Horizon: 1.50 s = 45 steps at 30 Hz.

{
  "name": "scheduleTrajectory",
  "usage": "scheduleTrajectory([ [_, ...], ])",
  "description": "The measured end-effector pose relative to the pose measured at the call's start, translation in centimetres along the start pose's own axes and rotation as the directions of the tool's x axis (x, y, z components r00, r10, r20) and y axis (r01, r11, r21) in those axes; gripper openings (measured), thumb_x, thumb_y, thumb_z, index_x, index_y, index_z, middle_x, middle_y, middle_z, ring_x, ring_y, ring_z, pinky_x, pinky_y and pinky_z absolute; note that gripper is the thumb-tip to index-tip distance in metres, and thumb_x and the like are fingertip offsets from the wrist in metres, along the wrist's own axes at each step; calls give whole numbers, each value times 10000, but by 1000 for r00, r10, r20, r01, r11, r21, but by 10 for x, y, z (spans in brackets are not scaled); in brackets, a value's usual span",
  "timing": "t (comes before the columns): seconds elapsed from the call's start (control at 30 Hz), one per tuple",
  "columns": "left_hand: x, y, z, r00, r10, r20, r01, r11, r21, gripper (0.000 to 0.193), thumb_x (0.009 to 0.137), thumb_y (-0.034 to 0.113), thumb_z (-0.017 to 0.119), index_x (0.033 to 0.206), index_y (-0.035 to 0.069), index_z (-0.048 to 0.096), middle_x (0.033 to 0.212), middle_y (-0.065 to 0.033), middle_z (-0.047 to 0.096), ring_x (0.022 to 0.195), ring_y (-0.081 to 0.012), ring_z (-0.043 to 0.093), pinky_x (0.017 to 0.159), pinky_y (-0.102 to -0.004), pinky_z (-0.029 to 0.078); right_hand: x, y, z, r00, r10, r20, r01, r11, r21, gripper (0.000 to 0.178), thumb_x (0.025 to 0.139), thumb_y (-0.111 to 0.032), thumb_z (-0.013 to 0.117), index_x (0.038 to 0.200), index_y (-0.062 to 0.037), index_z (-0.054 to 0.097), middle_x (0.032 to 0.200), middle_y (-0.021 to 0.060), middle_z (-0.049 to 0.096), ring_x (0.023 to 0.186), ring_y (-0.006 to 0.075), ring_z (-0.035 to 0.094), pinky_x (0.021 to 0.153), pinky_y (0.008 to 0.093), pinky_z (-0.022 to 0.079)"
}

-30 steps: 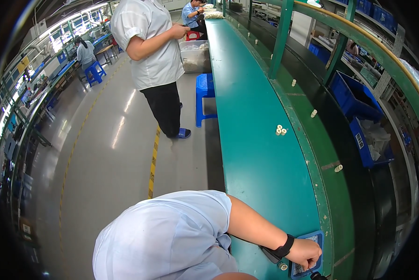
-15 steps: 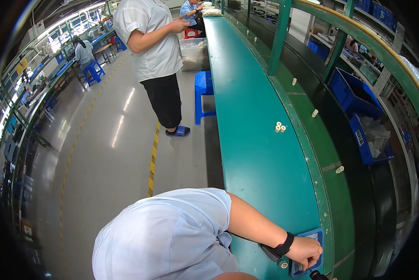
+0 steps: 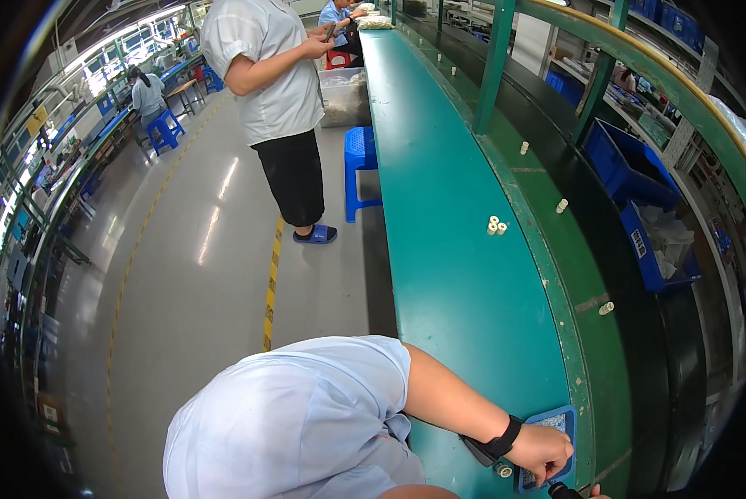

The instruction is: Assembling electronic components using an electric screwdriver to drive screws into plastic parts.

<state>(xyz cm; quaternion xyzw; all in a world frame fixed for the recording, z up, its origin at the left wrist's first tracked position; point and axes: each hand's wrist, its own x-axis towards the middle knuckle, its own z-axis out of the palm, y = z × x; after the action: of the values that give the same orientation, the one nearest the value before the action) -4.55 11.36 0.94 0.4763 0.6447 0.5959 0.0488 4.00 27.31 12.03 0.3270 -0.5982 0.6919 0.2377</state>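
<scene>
My left hand [image 3: 541,452], with a black band on its wrist, bends over a small blue tray [image 3: 571,416] at the table's right edge. Its fingers are pinched together low over the tray; what they hold is too small to make out. The tray holds small, pale loose bits. Beside my left wrist a cream cylindrical piece [image 3: 503,471] sits on the green table [image 3: 464,291]. At the bottom edge a black cylindrical tool [image 3: 562,491] points toward my left fingers. Only a sliver of my right hand [image 3: 595,492] shows beside that tool, and its grip is mostly cut off.
Three cream cylinders [image 3: 494,224] stand grouped on the table. More cylinders [image 3: 562,205] are spaced along the green conveyor strip [image 3: 585,287] to the right. Beyond it are blue bins [image 3: 659,249] and green posts [image 3: 496,66]. A person [image 3: 265,75] stands left of the table, near a blue stool [image 3: 360,154].
The cylinders on the conveyor have shifted slightly toward me. Slightly more of my right hand shows at the bottom edge. My left hand stays pinched over the tray, almost unmoved.
</scene>
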Motion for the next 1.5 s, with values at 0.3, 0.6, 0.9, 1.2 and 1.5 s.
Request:
scheduleTrajectory([
  [0.3,0,1,0,1000,-5,-31,5,1000,8,207,568,204,798,613,84,635,736,-34,572,858,-245,523,708,-345,428,4,-15,6,962,263,-79,-268,837,-477,173,928,-193,446,919,-21,464,768,160,558,740,319,573,677,430,476],
  [0.6,2,1,-3,1000,2,-6,-2,998,57,302,554,239,813,765,83,662,814,-49,574,890,-261,523,739,-360,439,-5,3,-8,996,76,-44,-86,952,-294,235,933,-207,414,831,-3,473,637,125,488,615,281,533,613,401,476],
  [0.9,-5,8,-23,998,28,-54,-24,997,72,271,638,215,762,845,79,651,869,-69,563,918,-275,519,752,-364,442,15,-16,47,936,68,-346,-238,846,-476,232,886,-162,512,848,63,467,597,102,492,547,202,502,566,368,477],
  [1.2,-17,37,-67,988,-11,-153,26,995,98,178,789,216,678,898,78,655,821,-80,588,803,-238,575,668,-330,472,0,-17,29,925,114,-364,-108,993,37,215,881,-242,535,979,-64,464,645,-24,375,576,75,358,589,237,309],
  [1.5,-51,34,-59,981,-107,163,99,993,61,428,660,143,796,1053,84,636,967,-42,577,737,-138,545,667,-260,461,-2,-37,39,961,76,-266,-44,992,122,345,902,-363,475,1054,-54,499,664,-12,447,557,93,412,566,256,339],
])
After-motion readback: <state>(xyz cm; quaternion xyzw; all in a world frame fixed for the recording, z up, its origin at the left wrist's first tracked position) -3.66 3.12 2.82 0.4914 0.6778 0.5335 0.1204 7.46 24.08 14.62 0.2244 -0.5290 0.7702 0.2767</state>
